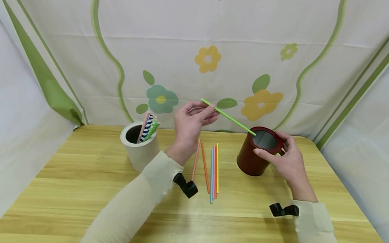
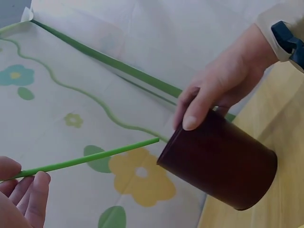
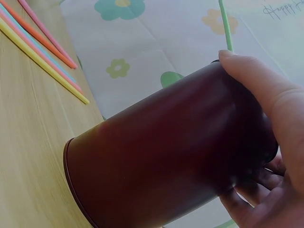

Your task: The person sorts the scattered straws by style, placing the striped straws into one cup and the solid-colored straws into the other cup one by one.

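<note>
Green straw (image 1: 234,121) pinched, mug (image 1: 250,160) held, perhaps apart

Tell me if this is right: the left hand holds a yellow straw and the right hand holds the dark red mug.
Wrong colour: the straw in the left hand is green, as the head view shows. The right hand does hold the dark red mug.

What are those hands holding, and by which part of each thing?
The left hand pinches a green straw near its upper end; the right hand grips a dark red cup near the rim.
</note>
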`<state>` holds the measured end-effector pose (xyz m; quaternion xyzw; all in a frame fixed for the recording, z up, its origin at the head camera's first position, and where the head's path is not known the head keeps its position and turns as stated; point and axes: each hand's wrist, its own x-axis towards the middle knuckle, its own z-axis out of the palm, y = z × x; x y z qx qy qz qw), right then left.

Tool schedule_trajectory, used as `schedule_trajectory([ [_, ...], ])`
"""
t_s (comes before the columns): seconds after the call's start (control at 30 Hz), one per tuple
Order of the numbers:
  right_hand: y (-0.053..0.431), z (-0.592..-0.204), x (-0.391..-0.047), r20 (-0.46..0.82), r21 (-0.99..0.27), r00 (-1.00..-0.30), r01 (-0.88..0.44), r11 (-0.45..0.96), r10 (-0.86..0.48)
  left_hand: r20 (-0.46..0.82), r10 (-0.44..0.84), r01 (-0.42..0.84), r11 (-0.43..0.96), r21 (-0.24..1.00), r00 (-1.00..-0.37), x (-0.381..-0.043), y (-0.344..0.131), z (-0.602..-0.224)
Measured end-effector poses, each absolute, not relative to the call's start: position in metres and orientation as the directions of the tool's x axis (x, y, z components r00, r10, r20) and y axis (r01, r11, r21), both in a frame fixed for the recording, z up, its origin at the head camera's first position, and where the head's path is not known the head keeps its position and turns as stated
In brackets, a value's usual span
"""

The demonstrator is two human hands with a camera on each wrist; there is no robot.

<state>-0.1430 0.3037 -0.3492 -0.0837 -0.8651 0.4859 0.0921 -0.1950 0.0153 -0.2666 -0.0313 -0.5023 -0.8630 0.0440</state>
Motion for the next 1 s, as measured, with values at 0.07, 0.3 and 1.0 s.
schedule_trajectory([
  [0.07,0.304,-0.349,-0.143,0.074,-0.859,-0.969,0.058,0.509,0.235,0.092,-0.026,0.093,-0.476,0.875,-0.995,-0.195,0.020,-0.269],
  [0.3,0.304,-0.351,-0.143,0.076,-0.858,-0.969,0.056,0.510,0.234,0.065,0.069,0.034,-0.375,0.926,-0.996,-0.199,0.029,-0.273],
  [1.0,0.307,-0.354,-0.145,0.103,-0.857,-0.968,0.030,0.515,0.228,0.049,0.452,0.227,0.348,0.910,-0.890,-0.208,0.042,-0.268],
])
